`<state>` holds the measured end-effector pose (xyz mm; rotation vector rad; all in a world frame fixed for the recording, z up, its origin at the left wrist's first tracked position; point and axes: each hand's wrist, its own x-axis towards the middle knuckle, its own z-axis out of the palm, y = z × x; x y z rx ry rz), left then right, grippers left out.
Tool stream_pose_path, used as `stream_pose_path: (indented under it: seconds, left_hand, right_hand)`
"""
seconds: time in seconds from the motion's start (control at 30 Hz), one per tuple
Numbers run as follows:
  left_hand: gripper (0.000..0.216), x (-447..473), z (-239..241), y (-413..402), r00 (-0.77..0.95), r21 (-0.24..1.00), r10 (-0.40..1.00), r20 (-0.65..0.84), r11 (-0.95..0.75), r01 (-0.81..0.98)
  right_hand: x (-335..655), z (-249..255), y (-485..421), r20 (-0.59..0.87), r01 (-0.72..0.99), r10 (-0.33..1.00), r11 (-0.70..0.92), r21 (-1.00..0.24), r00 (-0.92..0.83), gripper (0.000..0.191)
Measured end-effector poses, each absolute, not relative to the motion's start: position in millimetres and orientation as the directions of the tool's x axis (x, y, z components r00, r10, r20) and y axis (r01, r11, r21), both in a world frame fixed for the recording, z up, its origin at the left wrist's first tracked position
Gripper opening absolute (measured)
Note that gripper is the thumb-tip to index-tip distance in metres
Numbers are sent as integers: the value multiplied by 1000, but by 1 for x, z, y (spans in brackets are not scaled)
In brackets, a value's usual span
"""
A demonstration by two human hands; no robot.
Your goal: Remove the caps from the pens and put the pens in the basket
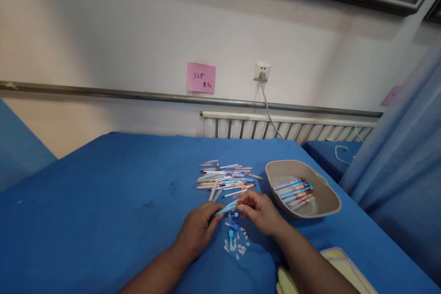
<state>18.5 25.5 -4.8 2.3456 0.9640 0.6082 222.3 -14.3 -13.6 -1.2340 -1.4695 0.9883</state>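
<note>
Pinched between thumb and forefinger of the left hand (pixel 195 228), to the left of the basket (pixel 328 195): a pale-blue pen (pixel 226 210), tilted, lower end toward the left hand. Closed in a second pinch at the brown upper end of the same pen, nearer the basket: thumb and forefinger of the right hand (pixel 263 213). Parted, on both hands, by little more than the thickness of the pen. Too covered to tell how tightly curled: the remaining fingers of the left hand.

Spread across the blue table (pixel 103 211), left of the basket and just beyond both hands: a loose heap of barrels (pixel 206 186) in beige, grey and pale blue, mixed with thin white refills (pixel 229 166). Scattered left of the basket, on the near side of the pinched pen: small white tips (pixel 241 251), a teal part (pixel 230 235) and a few darker blue parts (pixel 235 226). Lying side by side inside the basket: finished-looking pens (pixel 292 193), some blue, some pale, several with brown ends. Laid on the near side of the basket, partly behind the right forearm: a yellow cloth (pixel 347 266).

Fixed to the wall well behind the basket, off to its left: a pink note (pixel 201 77) and a socket (pixel 262 72). Draped to the right of the basket: a blue curtain (pixel 399 174).
</note>
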Motion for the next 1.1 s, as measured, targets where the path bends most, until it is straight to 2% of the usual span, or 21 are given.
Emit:
stream_pose_path:
  seconds: [0.2, 0.37, 0.67, 0.77, 0.87, 1.1]
  left_hand:
    - [23, 19, -2, 23, 650, 610, 727, 222, -624, 489]
    - [23, 20, -2, 22, 647, 616, 727, 231, -624, 481]
    - [24, 21, 3, 19, 666, 657, 716, 212, -608, 445]
    - [25, 21, 4, 20, 656, 677, 729, 198, -586, 446]
    - [27, 21, 4, 22, 642, 700, 744, 186, -559, 444]
    - [26, 21, 3, 23, 641, 730, 750, 162, -528, 434]
  right_hand:
    - [222, -13, -16, 166, 402, 986, 166, -900, -35, 25]
    - [222, -11, -17, 245, 525, 969, 223, -822, -27, 36]
    - [222, -7, -20, 262, 564, 964, 243, -789, -49, 52]
    - [223, -8, -20, 310, 529, 951, 261, -808, 5, 46]
    - [223, -11, -18, 321, 413, 945, 265, -871, 70, 30]
    - [222, -16, -14, 324, 320, 945, 297, -900, 33, 16]
